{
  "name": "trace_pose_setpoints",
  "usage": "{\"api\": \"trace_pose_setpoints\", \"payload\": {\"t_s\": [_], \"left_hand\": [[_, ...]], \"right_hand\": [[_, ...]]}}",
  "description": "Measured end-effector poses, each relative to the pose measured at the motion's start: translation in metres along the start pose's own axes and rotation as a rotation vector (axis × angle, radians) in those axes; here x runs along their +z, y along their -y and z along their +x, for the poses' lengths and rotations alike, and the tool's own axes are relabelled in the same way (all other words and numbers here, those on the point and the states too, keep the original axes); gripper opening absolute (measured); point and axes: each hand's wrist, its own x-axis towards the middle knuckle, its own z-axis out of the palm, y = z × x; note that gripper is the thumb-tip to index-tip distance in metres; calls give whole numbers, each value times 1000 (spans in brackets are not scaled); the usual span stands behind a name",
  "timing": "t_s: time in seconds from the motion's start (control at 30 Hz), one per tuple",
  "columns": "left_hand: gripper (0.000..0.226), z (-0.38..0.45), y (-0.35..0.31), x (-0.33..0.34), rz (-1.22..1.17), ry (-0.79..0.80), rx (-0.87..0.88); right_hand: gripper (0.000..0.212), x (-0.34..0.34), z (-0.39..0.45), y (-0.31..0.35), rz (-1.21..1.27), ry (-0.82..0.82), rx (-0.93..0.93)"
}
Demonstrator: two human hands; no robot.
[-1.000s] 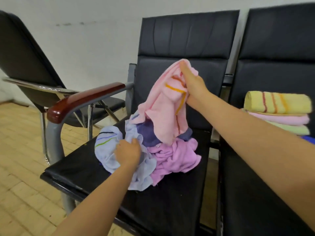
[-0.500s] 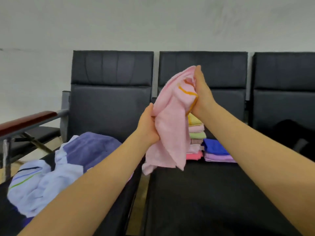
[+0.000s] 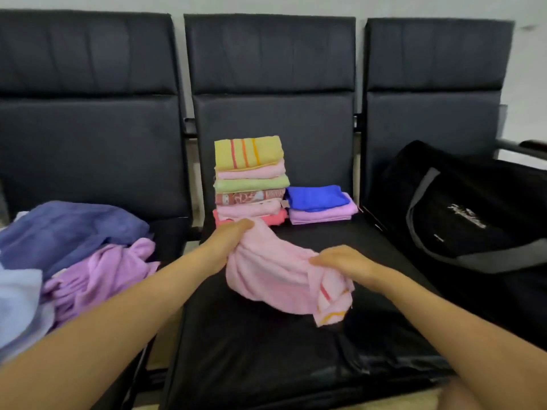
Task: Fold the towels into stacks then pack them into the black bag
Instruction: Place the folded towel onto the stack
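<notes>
The left hand (image 3: pixel 229 238) and right hand (image 3: pixel 344 261) are each gripping the crumpled pink terry towel (image 3: pixel 272 276) over the black padded seat (image 3: pixel 251 344).

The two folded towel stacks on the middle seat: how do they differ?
The tall stack of folded towels holds about six, yellow striped on top; the short stack of folded towels holds only two, blue over lilac. The tall stack mixes yellow, pink, green and a patterned towel; the short stack is plain. The tall stack stands left, the short stack right, nearer the black duffel bag. Both rest at the back of the black padded seat.
</notes>
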Motion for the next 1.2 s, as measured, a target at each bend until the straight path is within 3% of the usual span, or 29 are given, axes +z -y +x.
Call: {"api": "trace_pose_setpoints", "payload": {"t_s": [0.1,0.2,0.33,0.43,0.6,0.7,0.8,0.83,0.9,0.97,1.07,1.2], "left_hand": [[27,-3,30,-5,93,30,-72],[40,-1,41,-8,99,24,-128],[27,0,47,-11,2,74,-126],[23,-3,50,-15,-60,139,-103],[35,-8,53,-30,21,369,26],[36,-13,56,-34,96,268,72],[78,-13,63,-37,526,153,17],[79,-16,65,-35,640,163,-9],[51,-15,65,-25,755,148,3],[27,-9,56,-20,616,24,43],[26,6,32,-27,206,-168,118],[22,10,6,-24,-110,-171,267]], "right_hand": [[18,10,3,-9,-267,68,-19],[23,21,8,-6,-263,30,-108],[38,50,8,4,-282,114,-115],[50,68,18,4,-361,116,-141],[38,80,30,9,-381,140,-180],[36,67,33,27,-39,63,-165],[16,48,41,37,414,-82,-138],[15,44,42,37,526,-121,-97],[12,33,43,37,618,-201,-32],[6,14,46,35,584,-330,-12],[24,-21,48,33,656,-531,-7],[22,-41,58,28,715,-702,22]]}}
